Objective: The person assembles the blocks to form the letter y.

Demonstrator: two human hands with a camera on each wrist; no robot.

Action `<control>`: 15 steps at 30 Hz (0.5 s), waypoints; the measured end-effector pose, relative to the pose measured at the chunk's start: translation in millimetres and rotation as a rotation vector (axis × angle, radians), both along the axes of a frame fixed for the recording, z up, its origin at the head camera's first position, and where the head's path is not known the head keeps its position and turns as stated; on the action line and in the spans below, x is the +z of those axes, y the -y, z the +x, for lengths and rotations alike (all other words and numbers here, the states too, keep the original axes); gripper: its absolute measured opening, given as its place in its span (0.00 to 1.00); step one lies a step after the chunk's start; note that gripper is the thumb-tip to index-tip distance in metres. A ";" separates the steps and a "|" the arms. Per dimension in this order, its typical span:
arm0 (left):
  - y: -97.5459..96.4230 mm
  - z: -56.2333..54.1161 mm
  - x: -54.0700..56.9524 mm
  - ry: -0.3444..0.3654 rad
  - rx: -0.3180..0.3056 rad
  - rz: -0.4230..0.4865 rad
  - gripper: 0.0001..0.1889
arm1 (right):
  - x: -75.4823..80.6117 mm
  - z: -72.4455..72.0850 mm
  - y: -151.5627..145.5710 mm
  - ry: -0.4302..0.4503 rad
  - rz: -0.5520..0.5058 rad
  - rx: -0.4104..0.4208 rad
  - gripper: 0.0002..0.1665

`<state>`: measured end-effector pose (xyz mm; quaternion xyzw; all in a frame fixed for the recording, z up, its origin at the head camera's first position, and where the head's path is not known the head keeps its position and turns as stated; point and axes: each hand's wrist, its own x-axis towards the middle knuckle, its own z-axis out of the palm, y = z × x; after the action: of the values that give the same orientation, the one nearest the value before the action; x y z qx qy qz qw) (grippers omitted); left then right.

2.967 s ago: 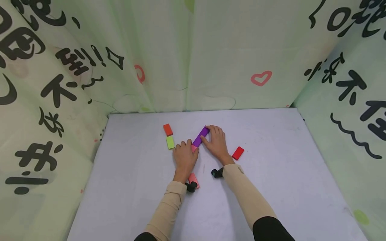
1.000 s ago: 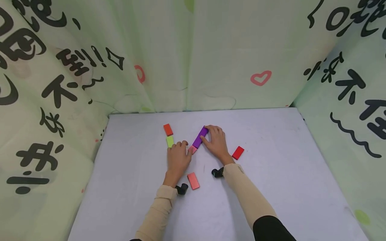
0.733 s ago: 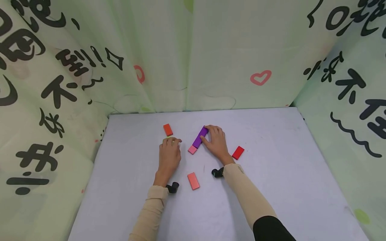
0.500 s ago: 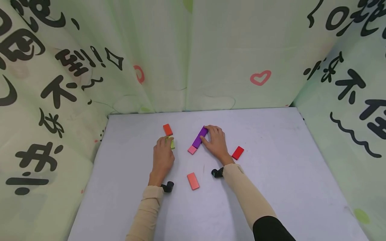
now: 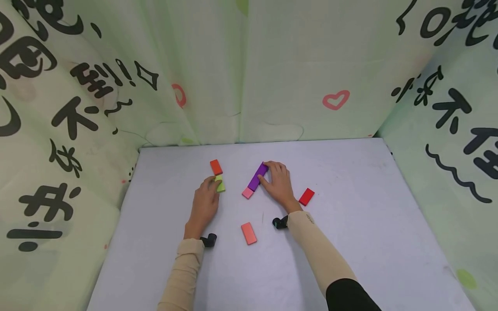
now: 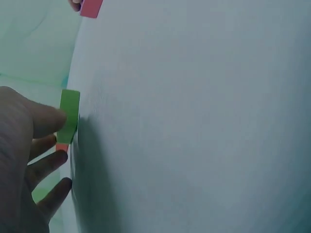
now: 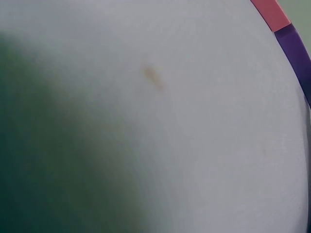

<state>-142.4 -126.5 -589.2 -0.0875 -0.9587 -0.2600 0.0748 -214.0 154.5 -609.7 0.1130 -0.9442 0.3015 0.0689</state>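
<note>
Shifted toward nine o'clock since the earlier frame, the left grip (image 5: 205, 201) — the nearer — pinches the green block (image 5: 221, 185) at its one-to-two o'clock, long axis almost twelve-to-six, with the right grip (image 5: 279, 184) clasping the purple block (image 5: 256, 178) toward three.

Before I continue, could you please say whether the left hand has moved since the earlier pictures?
Yes: in the head view, the left hand has moved left, away from the unmoved red block.

My head camera looks forward and down over the worktop (image 5: 389, 246), sharing the green block (image 5: 221, 185) with my closer left-wrist view, the purple block (image 5: 256, 176) with my right-wrist one.
</note>
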 end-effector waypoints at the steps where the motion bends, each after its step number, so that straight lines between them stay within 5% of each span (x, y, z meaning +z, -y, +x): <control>1: 1.9 -0.7 -0.7 -0.006 -0.009 0.008 0.22 | -0.1 0.0 0.0 0.000 0.001 0.000 0.34; 15: 9.7 -3.5 -2.1 0.029 -0.005 -0.005 0.21 | -0.4 -0.4 0.2 0.006 -0.001 -0.001 0.34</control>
<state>-145.9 -136.2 -591.3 -0.0865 -0.9601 -0.2592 0.0600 -214.5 154.3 -610.1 0.1115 -0.9443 0.3024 0.0663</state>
